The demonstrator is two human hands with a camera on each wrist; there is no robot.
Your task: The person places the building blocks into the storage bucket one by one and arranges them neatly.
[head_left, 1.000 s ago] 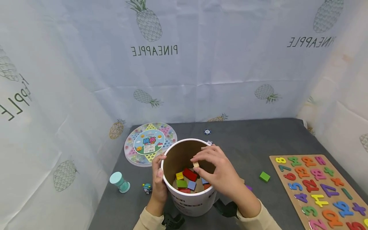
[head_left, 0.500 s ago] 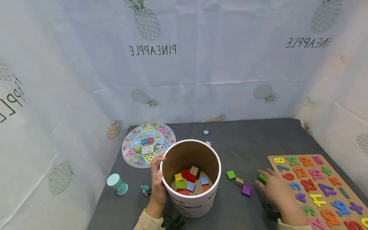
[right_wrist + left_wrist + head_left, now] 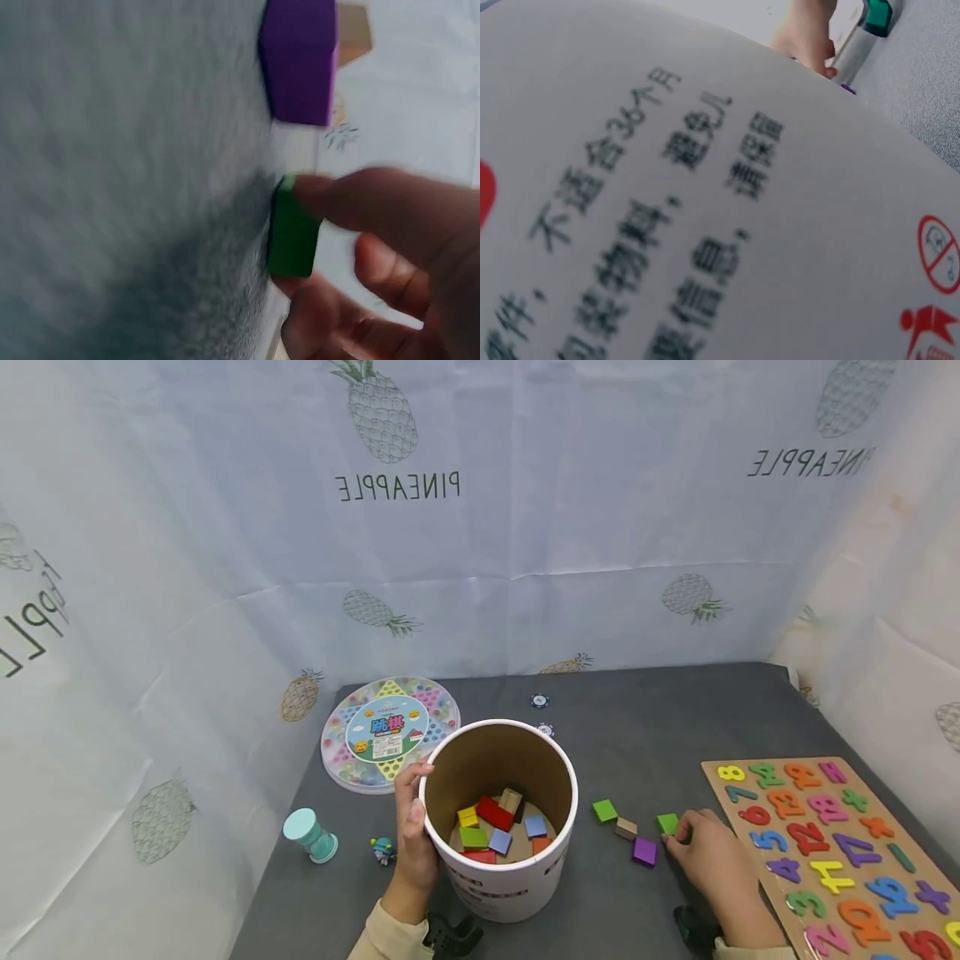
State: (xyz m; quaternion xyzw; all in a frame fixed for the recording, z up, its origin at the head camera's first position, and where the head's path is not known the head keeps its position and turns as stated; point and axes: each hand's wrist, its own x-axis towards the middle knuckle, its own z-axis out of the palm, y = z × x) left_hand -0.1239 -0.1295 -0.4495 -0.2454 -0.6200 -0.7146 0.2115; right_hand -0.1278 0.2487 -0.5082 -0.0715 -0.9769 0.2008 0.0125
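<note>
My left hand (image 3: 416, 847) grips the left side of a white paper bucket (image 3: 502, 902), its fingers at the rim. Inside lie several small wooden blocks, among them a red block (image 3: 495, 813) and a plain wood block (image 3: 510, 800). The bucket's printed wall (image 3: 795, 247) fills most of the left wrist view. On the dark table, my right hand (image 3: 716, 864) pinches a green block (image 3: 294, 236) between thumb and fingers. Just left of it lie a purple block (image 3: 644, 852), a plain wood block (image 3: 626, 828) and another green block (image 3: 603, 811).
A wooden number board (image 3: 765, 852) lies at the right, beside my right hand. At the back left is a round Chinese checkers board (image 3: 352, 768). A turquoise hourglass-shaped object (image 3: 311, 835) and a small figurine (image 3: 382, 850) stand left. Two poker chips (image 3: 539, 701) lie behind the bucket.
My right hand let go of a plain wood block inside the bucket, then moved right to the green block. That block has since shifted slightly left. My left hand stays on the bucket.
</note>
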